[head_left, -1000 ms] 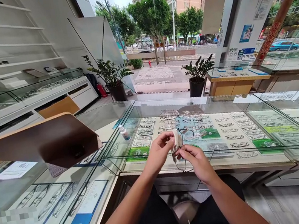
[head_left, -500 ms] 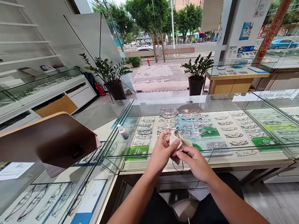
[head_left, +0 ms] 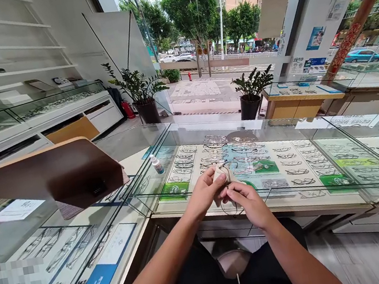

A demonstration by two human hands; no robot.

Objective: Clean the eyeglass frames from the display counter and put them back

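Observation:
In the head view, both hands meet above the front edge of a glass display counter. My left hand [head_left: 205, 193] is closed on a pale cloth [head_left: 217, 174], folded against a pair of glasses [head_left: 235, 208] with thin dark rims. One rim shows above the fingers and the other hangs below them. My right hand [head_left: 250, 203] pinches the glasses near their middle, its fingertips close to those of my left hand. The fingers hide part of the frame. A small white bottle [head_left: 157, 165] with a blue label stands on the counter beyond my left hand.
Rows of glasses lie inside the glass counter [head_left: 280, 122] ahead. A brown-backed mirror or panel [head_left: 82, 174] leans over the left counter. A blue and white board [head_left: 104, 272] lies at lower left. Two potted plants stand beyond, one in a dark pot [head_left: 250, 106].
The cloth has drawn in towards my left hand and no longer spreads over my right fingers. More of the dark glasses rims now shows. A blurred patch has appeared at lower left.

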